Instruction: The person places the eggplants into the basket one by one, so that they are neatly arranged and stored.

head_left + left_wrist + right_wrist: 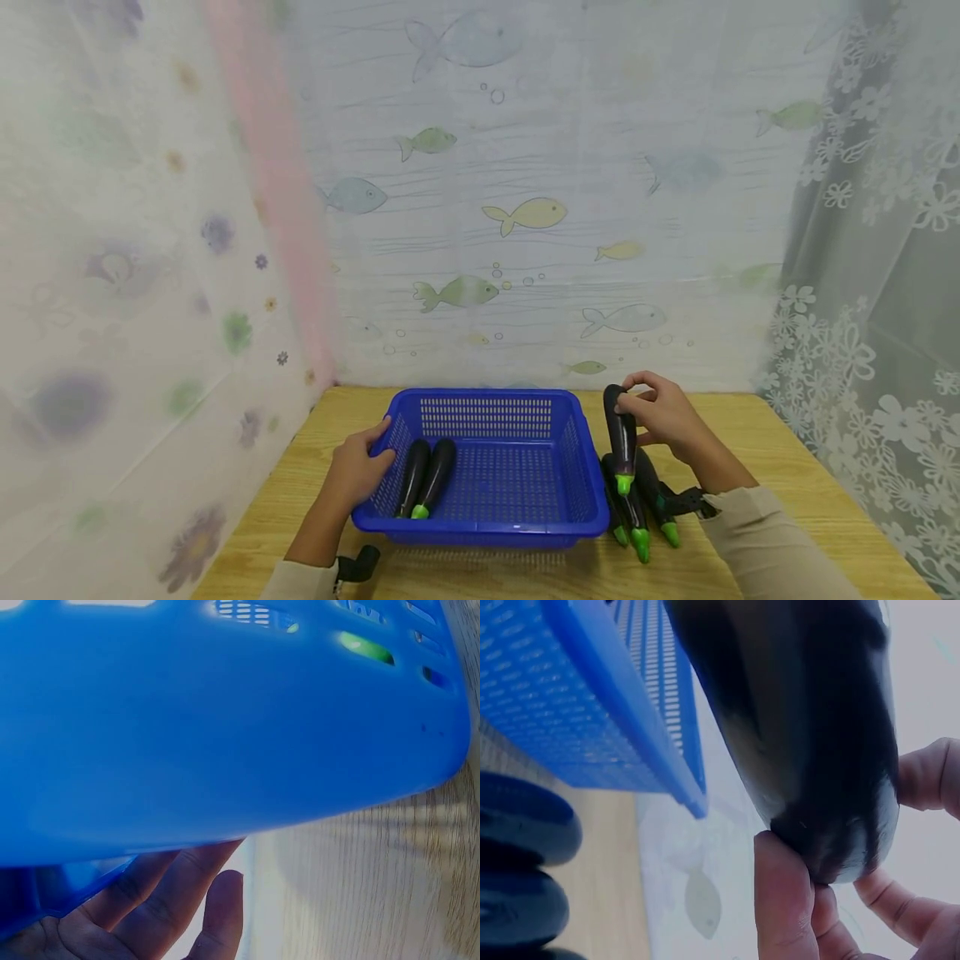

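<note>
My left hand [354, 473] grips the left rim of a blue plastic basket [495, 527] with perforated sides. Inside it, against the left side, two dark purple eggplants [442, 468] lie side by side. My right hand [666, 417] pinches another eggplant [621, 433] near its rounded end, just right of the basket. That eggplant hangs with its green stem end down, over a group of eggplants [638, 521] on the table. Close up in the right wrist view, fingertips and thumb press on the held eggplant's [810, 742] blunt end.
A light wood-grain table [720, 567] carries the basket and the eggplants. Behind it hangs a pale curtain [525, 350] printed with fish, with a flowered sheet [150, 400] on the left and a sheer flowered curtain [862, 375] on the right. Both wrists wear dark straps.
</note>
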The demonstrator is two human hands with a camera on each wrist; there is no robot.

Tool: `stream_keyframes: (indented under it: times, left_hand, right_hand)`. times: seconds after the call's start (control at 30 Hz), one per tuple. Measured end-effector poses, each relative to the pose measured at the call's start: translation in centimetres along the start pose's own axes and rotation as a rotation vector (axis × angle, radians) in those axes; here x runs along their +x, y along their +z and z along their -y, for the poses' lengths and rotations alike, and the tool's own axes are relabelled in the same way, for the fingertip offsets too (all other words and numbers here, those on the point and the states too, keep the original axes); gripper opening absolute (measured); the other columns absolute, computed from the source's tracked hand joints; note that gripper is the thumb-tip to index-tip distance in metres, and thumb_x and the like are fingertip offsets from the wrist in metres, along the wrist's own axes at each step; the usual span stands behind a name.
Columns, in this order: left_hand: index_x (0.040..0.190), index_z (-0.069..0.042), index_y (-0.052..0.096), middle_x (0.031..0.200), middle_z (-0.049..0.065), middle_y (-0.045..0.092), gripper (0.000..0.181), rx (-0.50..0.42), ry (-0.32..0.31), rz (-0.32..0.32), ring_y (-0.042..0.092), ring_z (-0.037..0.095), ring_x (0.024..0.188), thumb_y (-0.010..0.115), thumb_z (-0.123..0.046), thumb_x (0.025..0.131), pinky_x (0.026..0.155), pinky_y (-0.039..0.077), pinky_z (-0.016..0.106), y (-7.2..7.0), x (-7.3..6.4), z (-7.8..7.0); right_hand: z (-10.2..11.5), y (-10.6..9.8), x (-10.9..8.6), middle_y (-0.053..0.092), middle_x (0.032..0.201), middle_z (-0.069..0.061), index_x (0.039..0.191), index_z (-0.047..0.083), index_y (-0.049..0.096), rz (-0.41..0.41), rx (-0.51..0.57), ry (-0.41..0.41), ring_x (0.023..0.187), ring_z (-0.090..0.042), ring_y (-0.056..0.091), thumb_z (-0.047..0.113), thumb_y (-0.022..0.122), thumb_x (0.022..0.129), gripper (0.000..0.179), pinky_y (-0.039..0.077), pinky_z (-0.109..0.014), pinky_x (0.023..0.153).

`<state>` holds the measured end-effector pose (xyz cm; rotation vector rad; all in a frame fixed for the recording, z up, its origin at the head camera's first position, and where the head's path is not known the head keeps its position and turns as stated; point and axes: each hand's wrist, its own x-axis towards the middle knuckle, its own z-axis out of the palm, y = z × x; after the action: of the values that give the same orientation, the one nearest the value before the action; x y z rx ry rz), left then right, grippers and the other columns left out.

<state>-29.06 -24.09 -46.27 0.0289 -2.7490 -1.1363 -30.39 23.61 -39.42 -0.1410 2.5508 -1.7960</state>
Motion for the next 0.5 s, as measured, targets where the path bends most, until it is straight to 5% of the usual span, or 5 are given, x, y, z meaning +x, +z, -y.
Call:
stream_keyframes:
  times: [0.5]
  left_hand:
    - [0.155, -0.015, 0.05, 0.149, 0.028, 0.053, 0.061, 0.022, 0.012, 0.004, 0.067, 0.034, 0.104, 0.063, -0.02, 0.095, 0.077, 0.059, 0.048, -0.1, 0.0, 0.0]
  right_hand:
    - [1.6, 3.1, 1.6, 0.062, 0.111, -0.023, 0.121, 0.006, 0.048, 0.025, 0.055, -0.017, 0.08, -0.027, 0.068, 0.019, 0.066, 0.094, 0.035, 0.063, -0.049, 0.066]
